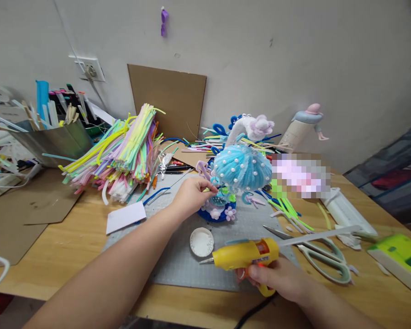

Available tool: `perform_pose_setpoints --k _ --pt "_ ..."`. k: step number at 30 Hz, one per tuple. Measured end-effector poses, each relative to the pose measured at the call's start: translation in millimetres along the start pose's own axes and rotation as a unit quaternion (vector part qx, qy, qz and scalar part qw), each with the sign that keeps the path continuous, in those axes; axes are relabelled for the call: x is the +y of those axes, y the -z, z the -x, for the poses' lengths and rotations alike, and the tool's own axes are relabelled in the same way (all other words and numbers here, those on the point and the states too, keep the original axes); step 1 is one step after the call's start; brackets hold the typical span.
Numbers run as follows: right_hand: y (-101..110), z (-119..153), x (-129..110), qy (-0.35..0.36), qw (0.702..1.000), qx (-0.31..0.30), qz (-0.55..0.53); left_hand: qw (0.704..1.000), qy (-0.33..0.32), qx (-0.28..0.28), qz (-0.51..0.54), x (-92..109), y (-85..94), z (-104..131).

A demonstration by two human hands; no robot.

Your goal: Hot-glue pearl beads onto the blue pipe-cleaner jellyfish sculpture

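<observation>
The right hand point(281, 276), low in the frame, gripped a yellow glue gun point(245, 253) pointing left, while the outstretched left hand point(192, 194) pinched a piece against the blue mushroom point(241, 169) at centre.

Plain off-white wall point(294, 55) fills the 12 o'clock half, scuffed, evenly lit. Wall socket point(89, 68) at 10 o'clock with a cable hanging down from it. Purple clip point(164, 20) stuck high on the wall at 12. Brown cardboard sheet point(171, 98) leans on the wall near centre. Light wooden table point(78, 246) spans the lower half.
</observation>
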State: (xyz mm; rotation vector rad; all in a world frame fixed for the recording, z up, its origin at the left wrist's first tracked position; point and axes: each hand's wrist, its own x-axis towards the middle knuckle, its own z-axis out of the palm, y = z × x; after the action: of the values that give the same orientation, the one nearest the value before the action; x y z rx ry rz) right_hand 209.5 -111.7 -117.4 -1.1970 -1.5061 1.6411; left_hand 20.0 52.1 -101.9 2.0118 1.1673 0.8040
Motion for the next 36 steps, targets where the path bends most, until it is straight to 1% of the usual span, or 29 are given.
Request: perform_pose_setpoints --k 9,18,23,26,28,30,31,32,34,36 --pt "0 0 0 -0.003 1.0 -0.001 0.006 0.998 -0.044 -0.003 -0.041 8 3.6 2" --pt "1 0 3 -0.003 1.0 -0.005 0.002 0.995 -0.078 0.0 -0.061 8 9.9 4" --pt "1 0 2 -0.001 1.0 0.002 0.006 0.993 -0.103 0.01 -0.058 7 5.5 6" --pt "0 -1 4 -0.003 1.0 -0.003 0.009 0.993 -0.104 0.008 -0.054 10 4.0 5" --pt "0 0 5 -0.004 1.0 -0.003 0.011 0.993 -0.1 0.011 -0.059 14 9.6 4" --pt "1 0 3 -0.002 1.0 -0.004 0.014 0.994 -0.084 0.007 -0.069 19 21.5 6" --pt "2 1 2 0.0 1.0 -0.005 0.016 0.995 -0.066 -0.007 -0.076 21 28.9 8" --pt "3 2 -1 0.0 1.0 -0.008 0.019 0.995 -0.044 -0.035 -0.086 23 36.4 12" --pt "7 3 -7 -0.008 0.999 -0.018 0.029 0.986 -0.004 -0.124 -0.114 25 49.1 23" --pt "12 5 -12 -0.033 0.998 -0.034 0.042 0.969 0.001 -0.199 -0.144 25 55.4 37"
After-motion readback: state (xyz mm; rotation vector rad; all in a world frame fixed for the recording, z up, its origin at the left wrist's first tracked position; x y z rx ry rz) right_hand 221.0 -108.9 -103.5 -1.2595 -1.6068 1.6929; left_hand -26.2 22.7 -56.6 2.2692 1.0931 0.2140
